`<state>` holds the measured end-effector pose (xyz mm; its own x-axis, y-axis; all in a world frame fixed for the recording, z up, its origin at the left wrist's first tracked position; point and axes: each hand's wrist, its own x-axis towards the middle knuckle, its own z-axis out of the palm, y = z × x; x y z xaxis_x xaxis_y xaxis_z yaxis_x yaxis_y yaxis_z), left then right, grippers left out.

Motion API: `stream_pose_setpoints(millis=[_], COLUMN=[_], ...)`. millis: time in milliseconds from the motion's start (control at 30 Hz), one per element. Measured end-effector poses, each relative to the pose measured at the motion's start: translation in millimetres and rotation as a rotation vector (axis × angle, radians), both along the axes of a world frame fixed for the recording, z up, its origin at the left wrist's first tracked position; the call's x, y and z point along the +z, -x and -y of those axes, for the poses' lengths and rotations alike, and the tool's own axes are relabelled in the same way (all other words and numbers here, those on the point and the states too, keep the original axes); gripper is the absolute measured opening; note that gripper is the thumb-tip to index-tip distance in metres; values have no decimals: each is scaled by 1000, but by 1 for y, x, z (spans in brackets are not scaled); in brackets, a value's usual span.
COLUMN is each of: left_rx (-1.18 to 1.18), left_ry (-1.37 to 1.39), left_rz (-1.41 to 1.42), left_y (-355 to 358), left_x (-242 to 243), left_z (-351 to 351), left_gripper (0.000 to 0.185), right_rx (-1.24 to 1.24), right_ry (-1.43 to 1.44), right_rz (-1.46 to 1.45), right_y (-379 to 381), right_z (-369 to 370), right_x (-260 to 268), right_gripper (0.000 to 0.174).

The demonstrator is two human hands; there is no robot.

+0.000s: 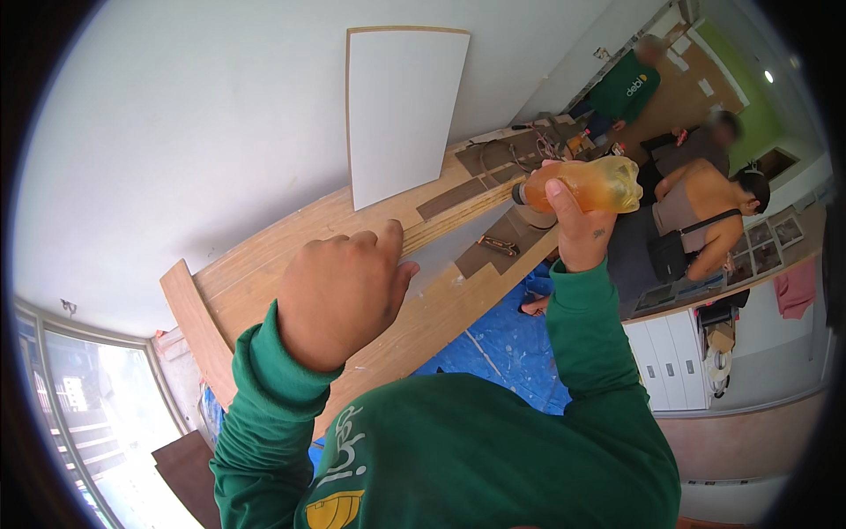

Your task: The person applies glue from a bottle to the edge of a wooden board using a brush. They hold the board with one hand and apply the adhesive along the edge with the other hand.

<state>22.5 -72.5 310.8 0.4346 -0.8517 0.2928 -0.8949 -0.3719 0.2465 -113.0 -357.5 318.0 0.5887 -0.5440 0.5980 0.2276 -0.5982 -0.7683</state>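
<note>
My right hand (pixel 587 231) grips a clear plastic bottle (pixel 598 185) by its side, thumb across the front. The bottle is tipped almost level, its dark cap (pixel 519 194) toward the left, with orange liquid inside. My left hand (pixel 340 301) hovers above the wooden bench (pixel 264 284), apart from the bottle. Its thumb and forefinger are spread, the other fingers curl under, and nothing shows in it; the palm is hidden. Beyond it lies a stack of narrow wooden strips (pixel 456 215). Between my hands, a utility knife (pixel 499 246) rests on a dark brown sheet piece (pixel 477 259).
A white panel (pixel 406 119) leans on the wall behind the bench. Cables (pixel 542 145) and dark offcuts clutter the far end. Blue sheeting (pixel 489 350) covers the floor. One person in green (pixel 624 89) and two other people (pixel 700 218) stand at the far right, near white cabinets (pixel 667 364).
</note>
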Motion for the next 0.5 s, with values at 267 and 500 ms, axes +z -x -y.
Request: stream_pose_setpoints(millis=[267, 500], left_rx=[1, -8], left_ry=[-1, 22], left_rz=[-8, -2], left_y=[1, 4], left_x=[2, 1], left_z=[0, -1], left_gripper=[34, 33], right_rx=[46, 1], right_ry=[-252, -217], right_rz=[127, 87], right_y=[1, -11], right_z=[33, 13], right_x=[1, 4], right_gripper=[33, 30])
